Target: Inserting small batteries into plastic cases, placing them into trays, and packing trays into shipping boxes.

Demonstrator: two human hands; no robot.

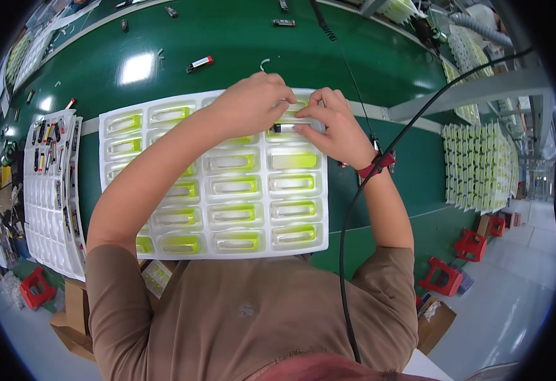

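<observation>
While both hands meet over the far row of a white moulded plastic tray with rectangular pockets (303, 244), they pinch one small silver, bar-shaped metal part with a dark end (288, 127) between them. The left hand (249, 105) is curled over it from the left with its fingertips (285, 96) pressed down. The right hand (336, 127) grips it from the right, and its fingers (309, 117) lie along the part's top edge. The part sits just above, or partly within, a pocket in the upper right of the tray; I cannot tell whether it is already seated. Holding it at both ends seems meant to keep the slim piece level and aligned with the narrow pocket.

The tray lies flat on the green desk (240, 38), directly in front of the person, so every pocket is within reach. Most of its pockets show a yellow-green insert with a pale silvery piece lying lengthwise, one per pocket; the person's left forearm hides several.

To the left, a second white plastic tray (46, 209) lies lengthwise, with small dark and red-tipped parts in its upper pockets and the lower ones looking bare. A few loose small parts (200, 63) are scattered farther out on the desk. On the right, stacked white-and-green trays (478, 165) stand ready, and red plastic stools (444, 277) stand on the floor below.
</observation>
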